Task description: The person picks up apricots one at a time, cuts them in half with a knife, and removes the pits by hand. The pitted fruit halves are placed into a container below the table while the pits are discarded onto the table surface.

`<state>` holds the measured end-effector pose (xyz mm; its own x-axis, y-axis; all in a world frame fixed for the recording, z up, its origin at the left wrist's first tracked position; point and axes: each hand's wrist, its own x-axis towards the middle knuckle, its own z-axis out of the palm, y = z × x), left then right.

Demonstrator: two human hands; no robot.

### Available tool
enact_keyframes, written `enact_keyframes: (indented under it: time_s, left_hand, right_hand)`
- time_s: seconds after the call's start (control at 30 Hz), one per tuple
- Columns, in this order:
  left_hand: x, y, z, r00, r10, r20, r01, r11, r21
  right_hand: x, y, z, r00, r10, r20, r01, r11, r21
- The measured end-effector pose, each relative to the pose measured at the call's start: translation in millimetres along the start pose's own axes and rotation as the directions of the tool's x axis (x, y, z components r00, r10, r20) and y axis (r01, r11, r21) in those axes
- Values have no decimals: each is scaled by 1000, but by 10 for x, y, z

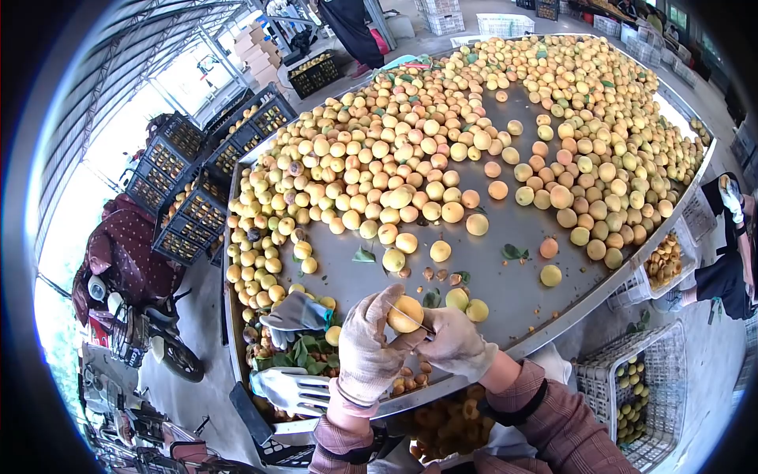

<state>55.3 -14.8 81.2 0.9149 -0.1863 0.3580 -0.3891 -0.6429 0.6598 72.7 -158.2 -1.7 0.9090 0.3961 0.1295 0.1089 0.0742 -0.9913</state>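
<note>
My left hand (369, 347), in a pale work glove, is closed around a yellow-orange apricot (405, 311) above the near edge of the metal table (485, 245). My right hand (456, 345), also gloved, grips a small knife (429, 329) whose thin blade is against the apricot; its handle is hidden in my fingers. Beyond my hands, loose apricots (379, 170) cover much of the table. Apricot pits (409, 381) lie by the near edge. Below it are cut apricots (450, 426) in a container, partly hidden by my arms.
A grey glove (296, 316) and a white glove (290, 389) lie left of my hands beside green leaves (308, 353). A plastic crate (667, 371) stands at right, near another person's arm (742, 229). Black crates (189, 217) and a scooter (170, 347) are left.
</note>
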Motion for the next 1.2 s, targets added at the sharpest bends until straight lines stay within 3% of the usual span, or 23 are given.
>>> enact_keyframes:
  time_s: [0.03,0.1,0.17,0.2,0.23,0.27,0.3,0.37,0.4,0.43,0.5,0.57,0.6,0.63,0.67,0.77,0.83,0.9,0.97,1.0,1.07,1.1,1.2]
  left_hand:
    - [-12,21,9,1000,1,0,-1,1000,-3]
    - [-64,57,33,967,-245,71,245,813,-528]
    - [-114,2,50,967,-247,59,234,775,-587]
    - [-129,-7,49,943,-297,151,307,597,-742]
    - [-140,-14,48,913,-322,250,366,381,-849]
    - [-141,26,71,858,-450,247,418,333,-845]
    - [-143,58,66,856,-454,245,417,330,-847]
    - [-108,97,58,906,-406,123,367,606,-706]
    - [-111,-1,57,960,-276,36,257,830,-496]
    - [-106,14,48,959,-279,41,262,828,-495]
    - [-55,91,-11,999,-40,2,40,999,12]
    - [-60,109,-15,998,-60,26,61,997,-44]
    - [-103,76,43,985,-175,5,157,868,-471]
    - [-131,60,99,957,-287,39,201,558,-805]
    - [-132,71,142,934,-354,49,213,443,-871]
    - [-152,34,168,911,-391,131,322,477,-818]
    - [-115,93,139,915,-392,92,307,531,-790]
    - [-71,110,79,984,-166,-64,140,944,-299]
    - [-52,124,78,974,-218,-65,184,922,-339]
    - [-50,128,80,961,-271,-64,227,897,-380]
    - [-43,111,58,953,-302,29,284,853,-438]
    - [-36,92,29,938,-326,120,342,803,-488]
    - [27,0,-129,946,-237,221,312,849,-425]
  right_hand:
    - [-18,-149,-22,1000,1,10,-1,999,-45]
    - [-14,-213,-13,1000,2,26,0,996,-93]
    - [-3,-162,52,1000,4,1,-4,998,67]
    - [-9,-172,47,1000,7,2,-7,998,69]
    - [-5,-248,21,1000,-16,-20,14,995,-96]
    - [-11,-305,6,998,-42,-36,31,965,-259]
    - [-26,-336,2,999,-39,-32,29,965,-259]
    - [-19,-378,-32,998,-57,-22,50,972,-231]
    - [-17,-356,-43,998,-54,-25,47,972,-230]
    - [-19,-315,-45,1000,-23,-9,21,972,-234]
    - [-10,-299,-36,1000,5,11,-3,972,-236]
    - [10,-316,-48,996,68,55,-57,982,-180]
    - [13,-318,-49,996,66,53,-55,982,-180]
    - [10,-314,-37,998,47,52,-43,996,-77]
    - [6,-307,-25,998,29,50,-30,999,27]
    - [27,-175,0,992,61,113,-69,995,66]
    - [3,-272,-8,994,60,92,-73,988,138]
    - [-21,-393,-26,996,64,64,-77,973,217]
    - [-26,-453,-63,988,115,102,-114,993,-13]
    - [-23,-422,-65,988,115,101,-115,993,-12]
    - [-6,-369,-85,941,55,333,-180,917,357]
    - [-15,-368,-106,942,57,329,-179,918,354]
    - [-51,-431,-160,826,268,495,-440,856,270]
